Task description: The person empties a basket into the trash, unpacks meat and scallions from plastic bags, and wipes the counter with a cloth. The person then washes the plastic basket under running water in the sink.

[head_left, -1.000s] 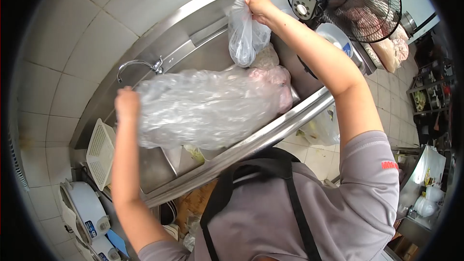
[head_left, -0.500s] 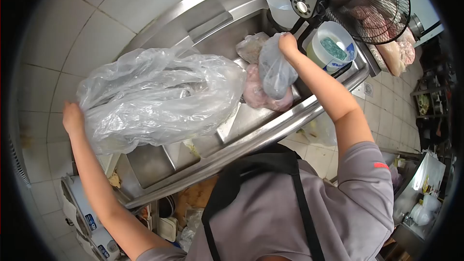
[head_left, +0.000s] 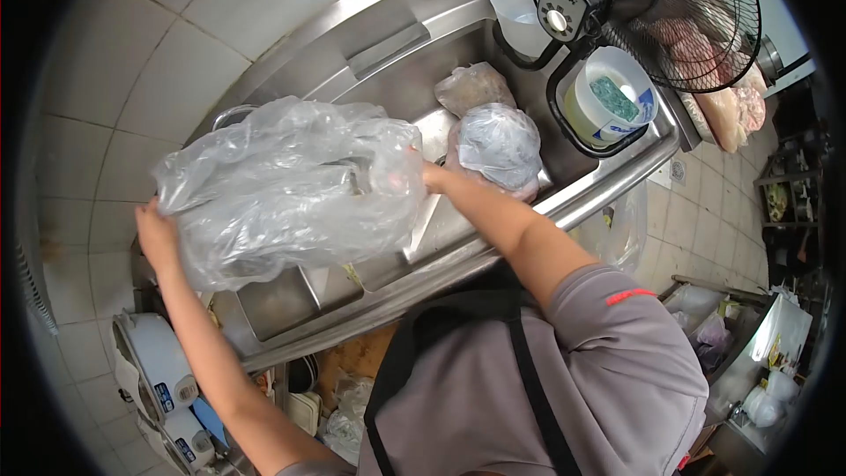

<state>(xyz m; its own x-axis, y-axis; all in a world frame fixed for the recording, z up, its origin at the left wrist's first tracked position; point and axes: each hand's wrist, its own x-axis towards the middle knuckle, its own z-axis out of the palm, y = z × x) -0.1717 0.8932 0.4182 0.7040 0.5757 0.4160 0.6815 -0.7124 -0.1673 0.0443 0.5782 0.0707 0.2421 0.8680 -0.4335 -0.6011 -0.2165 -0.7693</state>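
Note:
A large clear plastic bag (head_left: 282, 185) is spread above the steel sink, stretched between my two hands. My left hand (head_left: 157, 231) is closed on its left edge. At the bag's right end, my right hand (head_left: 427, 176) is partly covered by the plastic, its fingers hidden. Right of it, a tied grey plastic bag (head_left: 500, 145) rests on a bag of pinkish contents (head_left: 527, 191), whose contents I cannot make out. Another filled bag (head_left: 473, 88) lies just behind them in the sink.
A tub with a green sponge (head_left: 608, 101) and another white tub (head_left: 522, 13) stand at the sink's right end. Beside them is a black fan (head_left: 683, 18), with packed meat (head_left: 718, 97) behind. The steel sink rim (head_left: 564, 211) runs in front of me.
My right hand has let go of the grey bag, now lying on the pinkish one, and moved left to the large clear bag. My left hand has shifted slightly right.

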